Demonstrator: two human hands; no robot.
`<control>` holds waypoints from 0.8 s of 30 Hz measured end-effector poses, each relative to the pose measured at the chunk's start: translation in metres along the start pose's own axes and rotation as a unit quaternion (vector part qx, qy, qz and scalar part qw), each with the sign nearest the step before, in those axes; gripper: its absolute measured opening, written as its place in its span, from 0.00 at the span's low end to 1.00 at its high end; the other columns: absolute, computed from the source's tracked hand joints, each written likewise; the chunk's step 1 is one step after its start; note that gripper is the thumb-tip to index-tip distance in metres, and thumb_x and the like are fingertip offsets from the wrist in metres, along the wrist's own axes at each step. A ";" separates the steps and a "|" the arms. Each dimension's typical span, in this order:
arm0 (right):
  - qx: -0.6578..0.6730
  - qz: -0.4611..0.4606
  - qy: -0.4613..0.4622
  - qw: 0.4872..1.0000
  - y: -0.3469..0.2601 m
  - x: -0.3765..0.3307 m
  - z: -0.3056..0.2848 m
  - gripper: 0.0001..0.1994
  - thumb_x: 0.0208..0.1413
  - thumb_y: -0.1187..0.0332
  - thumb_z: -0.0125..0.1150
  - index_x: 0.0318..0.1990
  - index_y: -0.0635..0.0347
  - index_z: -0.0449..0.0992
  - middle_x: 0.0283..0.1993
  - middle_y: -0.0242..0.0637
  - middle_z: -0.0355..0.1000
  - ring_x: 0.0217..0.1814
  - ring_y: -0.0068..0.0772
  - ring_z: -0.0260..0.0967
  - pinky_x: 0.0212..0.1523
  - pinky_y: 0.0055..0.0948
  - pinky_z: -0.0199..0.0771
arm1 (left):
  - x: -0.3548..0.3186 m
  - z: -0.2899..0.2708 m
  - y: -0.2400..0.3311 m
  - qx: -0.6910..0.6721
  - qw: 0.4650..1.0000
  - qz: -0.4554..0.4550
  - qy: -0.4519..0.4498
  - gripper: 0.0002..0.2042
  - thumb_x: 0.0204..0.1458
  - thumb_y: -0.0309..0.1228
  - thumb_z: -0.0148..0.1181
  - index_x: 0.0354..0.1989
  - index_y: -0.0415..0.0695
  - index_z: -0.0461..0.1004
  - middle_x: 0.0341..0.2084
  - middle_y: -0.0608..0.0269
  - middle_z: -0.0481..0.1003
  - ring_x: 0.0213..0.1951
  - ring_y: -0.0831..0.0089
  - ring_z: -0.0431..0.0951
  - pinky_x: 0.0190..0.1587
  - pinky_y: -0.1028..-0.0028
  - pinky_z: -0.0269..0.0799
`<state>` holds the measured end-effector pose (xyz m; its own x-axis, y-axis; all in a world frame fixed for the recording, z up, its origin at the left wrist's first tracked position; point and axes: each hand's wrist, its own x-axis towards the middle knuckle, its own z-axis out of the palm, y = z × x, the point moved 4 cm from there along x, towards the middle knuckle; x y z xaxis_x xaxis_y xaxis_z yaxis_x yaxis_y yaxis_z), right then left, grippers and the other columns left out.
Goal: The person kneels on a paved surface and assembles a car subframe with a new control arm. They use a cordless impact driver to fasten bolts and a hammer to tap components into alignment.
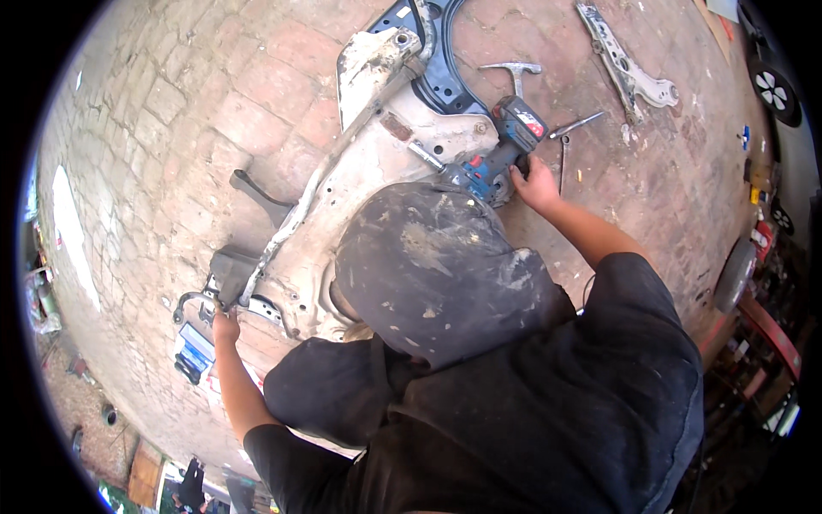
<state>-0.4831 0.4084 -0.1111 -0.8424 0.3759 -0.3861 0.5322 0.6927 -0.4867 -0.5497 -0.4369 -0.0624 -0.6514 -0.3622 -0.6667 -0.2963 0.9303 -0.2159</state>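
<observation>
A dirty white metal car subframe (377,163) lies on brick paving in front of me. My dark stained cap (437,265) hides part of its middle. My right hand (538,184) grips the handle of a blue cordless impact wrench (501,150) with a red and black battery. The tool's nose points left at the subframe's upper right side. My left hand (227,327) holds the subframe's lower left end, next to a grey bracket (231,272).
A hammer (514,73) and a thin metal bar (575,126) lie just beyond the wrench. A silver control arm (629,73) lies at the upper right and a dark blue frame part (441,77) at the top. A black arm (257,193) lies at the left. A car wheel (775,90) is at the right edge.
</observation>
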 end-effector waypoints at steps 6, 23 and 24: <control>-0.030 -0.065 0.015 0.997 0.004 -0.004 0.002 0.17 0.55 0.64 0.62 0.45 0.67 0.69 0.42 0.60 0.73 0.47 0.62 0.72 0.49 0.51 0.74 | -0.001 -0.001 0.006 0.000 1.000 -0.012 -0.008 0.38 0.62 0.37 0.55 0.77 0.49 0.42 0.56 0.36 0.73 0.57 0.42 0.74 0.58 0.55 0.69; -0.114 0.088 -0.071 0.987 0.081 0.066 -0.016 0.30 0.45 0.55 0.70 0.55 0.61 0.72 0.53 0.57 0.75 0.58 0.56 0.72 0.58 0.46 0.73 | 0.011 0.019 -0.009 -0.075 0.996 0.033 0.023 0.37 0.62 0.36 0.56 0.76 0.50 0.43 0.60 0.37 0.69 0.61 0.42 0.71 0.61 0.55 0.67; -0.162 0.086 -0.037 0.982 0.096 0.065 -0.031 0.26 0.47 0.53 0.68 0.50 0.61 0.76 0.49 0.56 0.77 0.54 0.55 0.75 0.53 0.47 0.76 | 0.016 0.022 -0.017 -0.089 0.996 0.006 0.019 0.37 0.61 0.36 0.57 0.76 0.50 0.44 0.61 0.38 0.69 0.61 0.42 0.70 0.62 0.55 0.67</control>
<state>-0.4892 0.5187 -0.1583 -0.7278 0.4661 -0.5030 0.6004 0.7876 -0.1388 -0.5397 -0.4570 -0.0852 -0.6804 -0.3560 -0.6406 -0.4051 0.9111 -0.0760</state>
